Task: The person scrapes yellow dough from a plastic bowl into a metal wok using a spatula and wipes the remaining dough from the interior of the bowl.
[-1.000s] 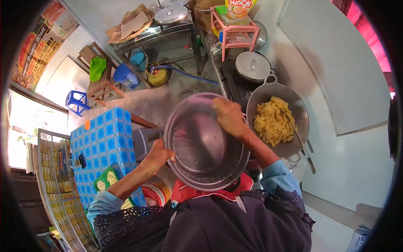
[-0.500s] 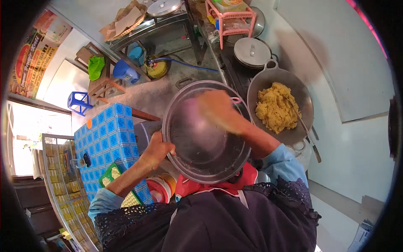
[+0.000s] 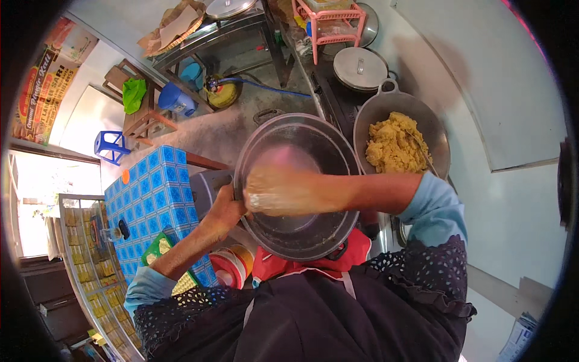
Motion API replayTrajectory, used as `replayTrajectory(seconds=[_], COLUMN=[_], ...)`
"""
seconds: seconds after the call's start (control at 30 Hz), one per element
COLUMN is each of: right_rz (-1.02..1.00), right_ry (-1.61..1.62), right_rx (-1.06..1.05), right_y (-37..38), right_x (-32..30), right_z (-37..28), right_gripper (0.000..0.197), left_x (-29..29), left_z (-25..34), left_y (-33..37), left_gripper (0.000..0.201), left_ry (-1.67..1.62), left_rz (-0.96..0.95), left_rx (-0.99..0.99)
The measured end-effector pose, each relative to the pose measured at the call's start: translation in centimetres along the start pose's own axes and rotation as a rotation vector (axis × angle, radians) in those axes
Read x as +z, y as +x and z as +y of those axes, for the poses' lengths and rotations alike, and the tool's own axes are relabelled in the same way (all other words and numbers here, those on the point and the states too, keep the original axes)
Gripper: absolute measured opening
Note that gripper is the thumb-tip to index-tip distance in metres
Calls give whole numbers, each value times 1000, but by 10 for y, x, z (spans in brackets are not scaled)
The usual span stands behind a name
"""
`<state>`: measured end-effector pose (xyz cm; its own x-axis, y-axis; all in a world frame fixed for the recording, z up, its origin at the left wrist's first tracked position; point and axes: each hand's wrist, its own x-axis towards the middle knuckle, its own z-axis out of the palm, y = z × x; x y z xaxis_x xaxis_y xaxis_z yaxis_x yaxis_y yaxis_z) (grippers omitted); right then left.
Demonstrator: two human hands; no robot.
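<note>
A large round dark metal pot point(image 3: 325, 226) is tilted in front of my body, its inside facing up at me. My left hand point(image 3: 226, 208) is closed on the pot's left rim, thumb at the edge. Inside the pot my right hand point(image 3: 274, 192) is smeared by motion, near the left inner wall, with the forearm crossing the opening. A blurred pink patch point(image 3: 284, 157) shows just beyond that hand; whether it is a cloth or a reflection I cannot tell. The right hand's fingers cannot be made out.
At the right, a wok point(image 3: 371, 123) holds a yellow mash point(image 3: 395, 145) and a long-handled utensil point(image 3: 429, 160). Beyond it stand a lidded pot point(image 3: 360, 67) and a pink rack point(image 3: 330, 27). A table with a blue checked cover point(image 3: 151, 193) is at left, and a gas cylinder point(image 3: 223, 93) stands farther back.
My right hand has swept from the far middle of the pot toward its near left side. My left hand keeps its hold on the rim.
</note>
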<state>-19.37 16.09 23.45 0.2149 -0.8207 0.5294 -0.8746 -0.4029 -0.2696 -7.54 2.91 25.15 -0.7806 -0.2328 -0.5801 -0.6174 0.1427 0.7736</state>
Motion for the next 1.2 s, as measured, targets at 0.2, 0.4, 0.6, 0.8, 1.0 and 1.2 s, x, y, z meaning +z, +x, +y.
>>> replayTrajectory(seconds=[0.2, 0.4, 0.6, 0.8, 1.0, 1.2], right_rz=[-113, -345, -477, 35, 450, 49], right_ry=[-592, -618, -344, -204, -159, 16], right_rx=[-84, 405, 829, 1443, 1114, 737], right_y=[-36, -116, -177, -158, -120, -106], right_x=[-3, -5, 35, 69, 94, 99], right_z=[91, 80, -14, -10, 41, 9], right_gripper=[16, 13, 24, 22, 30, 40], left_x=[-6, -10, -9, -3, 4, 2], left_z=[5, 16, 7, 7, 21, 11], left_y=[-1, -3, 2, 3, -1, 1], left_gripper=[37, 46, 62, 62, 59, 54], left_ry=[18, -3, 6, -16, 68, 33], left_rz=[-44, -19, -88, -73, -76, -86], left_rx=[-77, 22, 44, 26, 115, 64])
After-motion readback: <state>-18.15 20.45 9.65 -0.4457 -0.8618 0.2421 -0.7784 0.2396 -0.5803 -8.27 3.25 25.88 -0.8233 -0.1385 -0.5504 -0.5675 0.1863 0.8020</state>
